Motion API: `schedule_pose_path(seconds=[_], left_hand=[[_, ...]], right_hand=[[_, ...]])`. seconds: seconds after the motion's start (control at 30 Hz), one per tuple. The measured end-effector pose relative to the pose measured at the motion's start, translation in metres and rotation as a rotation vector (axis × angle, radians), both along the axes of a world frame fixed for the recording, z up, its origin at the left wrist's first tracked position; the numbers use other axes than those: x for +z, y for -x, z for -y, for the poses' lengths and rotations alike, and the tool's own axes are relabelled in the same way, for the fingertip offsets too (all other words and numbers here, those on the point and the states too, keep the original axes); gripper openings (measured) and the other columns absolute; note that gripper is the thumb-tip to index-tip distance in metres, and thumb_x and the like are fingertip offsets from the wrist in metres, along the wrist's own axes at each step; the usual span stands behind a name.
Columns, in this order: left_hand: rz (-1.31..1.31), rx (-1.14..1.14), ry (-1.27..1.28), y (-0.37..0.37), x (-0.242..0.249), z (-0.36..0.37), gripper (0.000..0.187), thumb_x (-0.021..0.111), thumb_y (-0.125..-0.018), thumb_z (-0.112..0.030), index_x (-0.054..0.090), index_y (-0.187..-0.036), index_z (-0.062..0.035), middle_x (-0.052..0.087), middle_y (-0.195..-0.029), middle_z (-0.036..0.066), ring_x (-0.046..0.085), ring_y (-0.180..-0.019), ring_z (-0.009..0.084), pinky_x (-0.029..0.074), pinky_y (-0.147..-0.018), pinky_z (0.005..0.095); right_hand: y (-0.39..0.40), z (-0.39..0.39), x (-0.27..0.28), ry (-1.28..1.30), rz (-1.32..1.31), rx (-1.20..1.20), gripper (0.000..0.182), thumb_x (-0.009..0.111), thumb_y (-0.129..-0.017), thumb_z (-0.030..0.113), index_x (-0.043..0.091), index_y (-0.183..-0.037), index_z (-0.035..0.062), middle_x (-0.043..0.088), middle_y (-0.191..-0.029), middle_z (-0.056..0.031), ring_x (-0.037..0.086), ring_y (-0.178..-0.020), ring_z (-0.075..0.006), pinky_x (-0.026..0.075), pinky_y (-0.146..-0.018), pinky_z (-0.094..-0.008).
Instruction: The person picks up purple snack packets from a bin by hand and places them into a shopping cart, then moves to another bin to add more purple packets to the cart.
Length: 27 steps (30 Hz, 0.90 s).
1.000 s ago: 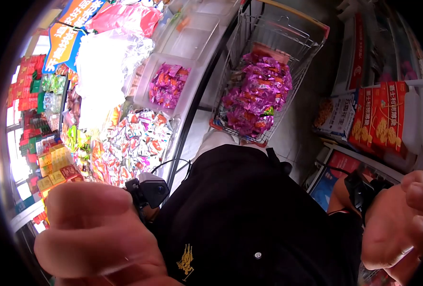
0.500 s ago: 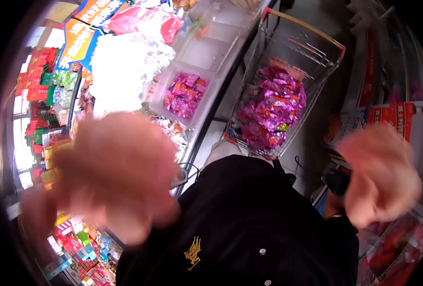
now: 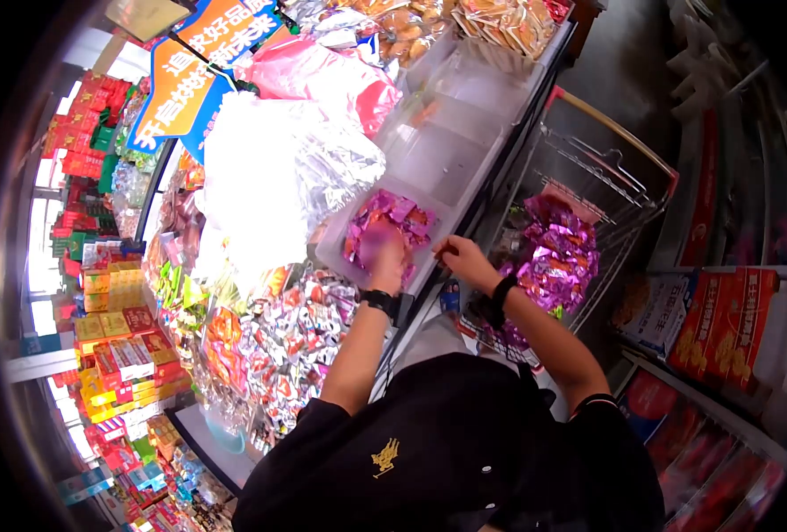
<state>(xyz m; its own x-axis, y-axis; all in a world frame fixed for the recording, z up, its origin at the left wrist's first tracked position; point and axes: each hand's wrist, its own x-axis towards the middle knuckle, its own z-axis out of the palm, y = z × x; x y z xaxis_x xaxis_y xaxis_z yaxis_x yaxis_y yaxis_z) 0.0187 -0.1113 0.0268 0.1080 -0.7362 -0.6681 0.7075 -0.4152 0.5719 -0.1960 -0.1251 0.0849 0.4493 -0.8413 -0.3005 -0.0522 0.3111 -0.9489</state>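
My left hand (image 3: 390, 259) is over the near compartment of a white plastic bin (image 3: 473, 151), at the purple wrapped candies (image 3: 402, 213) inside. Its fingers are smeared by motion, so its grip cannot be made out. Just right of the bin's edge, my right hand (image 3: 466, 261) hangs between bin and cart, fingers curled together; anything in them is too small to name. A metal shopping cart (image 3: 619, 164) beside the bin holds a heap of purple shiny packets (image 3: 557, 257).
Mixed wrapped candies (image 3: 296, 346) fill the display at the left. Clear plastic bags (image 3: 278, 177) and a pink bag (image 3: 322, 80) lie behind the bin. Red cartons (image 3: 721, 328) stand on the right. Stacked boxes (image 3: 127, 355) line the far left.
Both hands have moved from close to the camera, low at either side, forward and inward to the bin. The view has shifted, with bin and cart now farther right and lower.
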Motion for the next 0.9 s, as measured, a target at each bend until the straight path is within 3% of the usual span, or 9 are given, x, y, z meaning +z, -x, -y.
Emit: schedule_pose_path(seconds=[0.1, 0.27, 0.3, 0.37, 0.4, 0.5, 0.63, 0.8, 0.9], left_hand=[[-0.029, -0.12, -0.117, -0.033, -0.063, 0.013, 0.015, 0.053, -0.086, -0.022, 0.057, -0.098, -0.0137, 0.062, -0.091, 0.001, 0.059, -0.075, 0.0169, 0.048, -0.063, 0.0294], [-0.219, -0.008, -0.248, -0.063, -0.105, 0.054, 0.014, 0.052, -0.086, -0.022, 0.057, -0.092, -0.0104, 0.06, -0.085, 0.003, 0.06, -0.076, 0.0204, 0.048, -0.064, 0.0295], [-0.232, -0.031, -0.22, -0.069, -0.118, 0.063, 0.014, 0.052, -0.087, -0.022, 0.057, -0.092, -0.0102, 0.06, -0.084, 0.004, 0.059, -0.077, 0.0209, 0.048, -0.065, 0.03], [-0.259, -0.076, -0.168, -0.077, -0.148, 0.071, 0.015, 0.052, -0.087, -0.024, 0.056, -0.091, -0.0097, 0.059, -0.083, 0.005, 0.059, -0.08, 0.0219, 0.049, -0.068, 0.0311], [-0.285, -0.077, -0.191, -0.078, -0.146, 0.076, 0.016, 0.052, -0.087, -0.024, 0.056, -0.09, -0.0093, 0.059, -0.083, 0.005, 0.059, -0.081, 0.0222, 0.049, -0.069, 0.0315], [-0.38, -0.07, -0.268, -0.078, -0.146, 0.086, 0.017, 0.051, -0.088, -0.024, 0.056, -0.09, -0.0083, 0.059, -0.083, 0.006, 0.059, -0.081, 0.0232, 0.05, -0.07, 0.0328], [-0.268, -0.031, -0.265, -0.073, -0.126, 0.085, 0.019, 0.049, -0.089, -0.024, 0.058, -0.092, -0.0076, 0.063, -0.084, 0.007, 0.061, -0.073, 0.0223, 0.052, -0.067, 0.0326], [-0.252, -0.06, -0.213, -0.073, -0.109, 0.083, 0.024, 0.048, -0.091, -0.026, 0.06, -0.099, -0.0066, 0.065, -0.092, 0.007, 0.063, -0.08, 0.0232, 0.052, -0.071, 0.034], [-0.303, -0.038, -0.158, -0.068, -0.102, 0.08, 0.026, 0.048, -0.091, -0.03, 0.06, -0.097, -0.0074, 0.065, -0.09, 0.007, 0.062, -0.08, 0.0242, 0.051, -0.072, 0.0361]], right_hand=[[-0.046, 0.025, -0.039, -0.331, 0.192, -0.067, 0.017, 0.046, -0.083, 0.003, 0.055, -0.098, 0.0028, 0.059, -0.089, -0.0036, 0.06, -0.08, -0.0139, 0.052, -0.069, -0.0279], [-0.105, 0.077, -0.09, -0.233, 0.016, 0.03, 0.017, 0.051, -0.084, 0.007, 0.056, -0.099, 0.0033, 0.06, -0.087, -0.0043, 0.059, -0.081, -0.0162, 0.05, -0.068, -0.0293], [-0.113, 0.09, -0.087, -0.274, -0.017, 0.045, 0.015, 0.052, -0.084, 0.008, 0.057, -0.097, 0.0029, 0.06, -0.085, -0.0044, 0.059, -0.08, -0.0165, 0.05, -0.067, -0.029], [-0.121, 0.106, -0.061, -0.059, -0.205, 0.145, 0.009, 0.054, -0.081, 0.007, 0.059, -0.087, 0.0019, 0.06, -0.08, -0.0049, 0.059, -0.071, -0.0169, 0.048, -0.06, -0.0284], [-0.125, 0.115, -0.047, 0.049, -0.301, 0.185, 0.008, 0.055, -0.08, 0.007, 0.06, -0.082, 0.0014, 0.06, -0.077, -0.0052, 0.059, -0.066, -0.0171, 0.047, -0.057, -0.0281], [-0.155, 0.125, -0.108, 0.055, -0.337, -0.028, 0.006, 0.056, -0.078, 0.007, 0.061, -0.076, 0.0025, 0.059, -0.072, -0.0054, 0.057, -0.058, -0.0171, 0.045, -0.05, -0.0292], [-0.178, 0.125, -0.188, 0.218, -0.109, -0.258, 0.006, 0.057, -0.079, 0.009, 0.059, -0.076, 0.004, 0.055, -0.065, -0.0037, 0.052, -0.052, -0.0165, 0.041, -0.045, -0.0302], [-0.175, 0.141, -0.203, 0.753, 0.039, -0.184, 0.006, 0.057, -0.082, 0.012, 0.057, -0.082, 0.0063, 0.051, -0.064, -0.0028, 0.048, -0.049, -0.0161, 0.038, -0.042, -0.0312], [-0.168, 0.136, -0.199, 0.702, 0.039, -0.109, 0.007, 0.057, -0.083, 0.013, 0.056, -0.087, 0.0074, 0.052, -0.068, -0.0033, 0.049, -0.051, -0.0162, 0.039, -0.042, -0.0313]])
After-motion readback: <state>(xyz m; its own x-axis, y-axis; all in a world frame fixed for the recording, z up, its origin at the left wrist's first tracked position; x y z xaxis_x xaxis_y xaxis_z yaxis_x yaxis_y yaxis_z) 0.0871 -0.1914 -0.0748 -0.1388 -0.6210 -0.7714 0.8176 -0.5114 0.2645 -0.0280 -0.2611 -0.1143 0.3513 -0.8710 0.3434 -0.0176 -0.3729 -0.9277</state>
